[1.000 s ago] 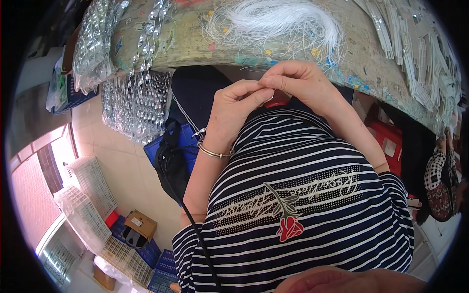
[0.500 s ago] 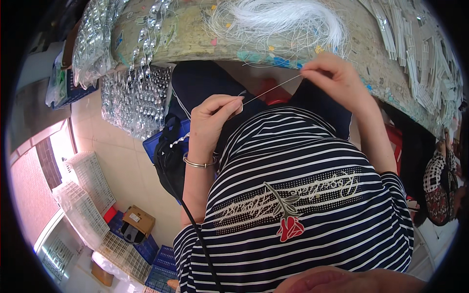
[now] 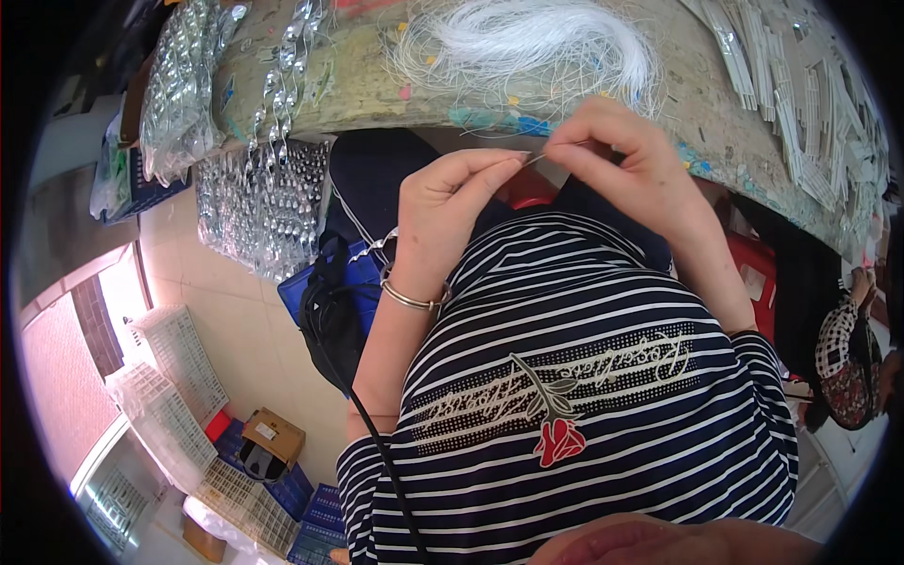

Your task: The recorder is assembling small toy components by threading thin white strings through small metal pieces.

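Note:
Both hands are raised over my lap, close together near the table's edge. My left hand is closed in a pinch on a thin pale thread, a short length of which shows between the two hands. The thumb and forefinger of my right hand pinch the same thread, just to the right. Where the thread runs beyond the fingers is hidden. Past the hands, a loose bundle of white threads lies on the worn table. A metal bangle circles my left wrist.
Shiny silver twisted strands hang off the table at left, beside a plastic-wrapped bundle. White strips are heaped at right. On the floor stand white crates, a cardboard box and blue crates. Another person is at far right.
My left hand has moved right and up toward my right hand, which shifted slightly left and down. The gap between them has narrowed, and less thread shows there.

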A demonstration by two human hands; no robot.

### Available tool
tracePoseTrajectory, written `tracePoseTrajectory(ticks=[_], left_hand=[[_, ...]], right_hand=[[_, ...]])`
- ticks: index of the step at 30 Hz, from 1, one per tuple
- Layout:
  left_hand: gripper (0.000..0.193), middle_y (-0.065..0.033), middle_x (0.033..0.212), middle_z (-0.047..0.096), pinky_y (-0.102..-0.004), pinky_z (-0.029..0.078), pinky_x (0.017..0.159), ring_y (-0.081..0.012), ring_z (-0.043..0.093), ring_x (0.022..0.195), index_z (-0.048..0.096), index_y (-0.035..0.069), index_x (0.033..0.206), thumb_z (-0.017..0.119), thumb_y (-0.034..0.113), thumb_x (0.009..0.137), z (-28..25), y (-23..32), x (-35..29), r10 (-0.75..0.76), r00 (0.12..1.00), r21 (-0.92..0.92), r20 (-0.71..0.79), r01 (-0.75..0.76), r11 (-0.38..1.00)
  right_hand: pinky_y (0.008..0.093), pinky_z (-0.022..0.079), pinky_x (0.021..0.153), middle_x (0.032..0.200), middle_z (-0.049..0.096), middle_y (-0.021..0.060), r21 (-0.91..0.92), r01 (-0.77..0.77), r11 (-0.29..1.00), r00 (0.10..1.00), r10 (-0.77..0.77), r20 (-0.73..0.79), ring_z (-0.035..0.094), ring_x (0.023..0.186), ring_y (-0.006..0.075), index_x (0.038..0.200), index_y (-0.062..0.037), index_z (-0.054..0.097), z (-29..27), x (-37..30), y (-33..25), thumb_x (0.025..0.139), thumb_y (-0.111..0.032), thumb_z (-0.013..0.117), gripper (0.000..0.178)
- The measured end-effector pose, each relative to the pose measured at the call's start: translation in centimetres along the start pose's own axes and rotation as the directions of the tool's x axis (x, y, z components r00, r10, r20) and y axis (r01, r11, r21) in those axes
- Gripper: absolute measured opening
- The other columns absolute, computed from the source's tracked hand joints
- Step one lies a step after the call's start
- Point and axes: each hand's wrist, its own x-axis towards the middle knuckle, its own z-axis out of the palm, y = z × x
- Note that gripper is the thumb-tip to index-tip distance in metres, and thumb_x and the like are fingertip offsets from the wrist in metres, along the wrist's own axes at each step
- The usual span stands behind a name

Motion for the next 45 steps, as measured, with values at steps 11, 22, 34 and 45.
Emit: tracePoseTrajectory(ticks=[11, 22, 34, 45], left_hand=[[0.010, -0.0091, 0.081, 0.067, -0.0237, 0.048, 0.073, -0.0132, 0.062, 0.075, 0.065, -0.004, 0.092, 0.062, 0.003, 0.084, 0.0, 0.0, -0.5, -0.066, 0.998, -0.125, -0.016, 0.064, 0.990], [0.013, -0.0107, 0.085, 0.068, -0.0243, 0.050, 0.076, -0.0140, 0.064, 0.079, 0.066, -0.004, 0.094, 0.061, 0.006, 0.086, 0.3, 0.0, -0.2, -0.092, 0.995, -0.135, 0.025, 0.095, 0.986], [0.012, -0.0082, 0.081, 0.066, -0.0235, 0.049, 0.073, -0.0126, 0.062, 0.075, 0.065, -0.003, 0.093, 0.061, 0.005, 0.086, 1.6, 0.7, 0.6, -0.092, 0.994, -0.175, 0.052, 0.100, 0.979], [0.012, -0.0080, 0.080, 0.066, -0.0237, 0.049, 0.071, -0.0124, 0.062, 0.074, 0.065, -0.003, 0.093, 0.061, 0.006, 0.086, 1.1, 0.0, 0.3, -0.128, 0.991, -0.189, 0.027, 0.131, 0.973]], right_hand=[[0.0209, 0.038, 0.066, 0.081, 0.054, -0.0005, -0.008, -0.024, 1.000, 0.999, 0.023, -0.038, 0.048, 0.073, 0.0074, 0.084, -0.0025, 0.062, -0.9, 0.6, 1.4, 0.084, -0.006, 0.062, 0.004], [0.0219, 0.040, 0.074, 0.087, 0.054, 0.0003, 0.269, -0.121, 0.955, 0.989, 0.140, -0.053, 0.050, 0.083, 0.0087, 0.087, -0.0009, 0.060, -1.4, 0.0, 1.6, 0.087, -0.006, 0.059, 0.005], [0.0202, 0.040, 0.071, 0.087, 0.054, 0.0003, 0.153, -0.074, 0.985, 0.997, 0.076, -0.007, 0.051, 0.081, 0.0074, 0.087, -0.0027, 0.063, -0.2, 0.6, 0.8, 0.083, -0.005, 0.063, 0.004], [0.0214, 0.042, 0.076, 0.089, 0.056, 0.0003, 0.230, -0.126, 0.965, 0.988, 0.143, -0.062, 0.053, 0.084, 0.0088, 0.087, -0.0014, 0.064, -1.1, 0.5, 2.0, 0.082, -0.004, 0.064, 0.006]])
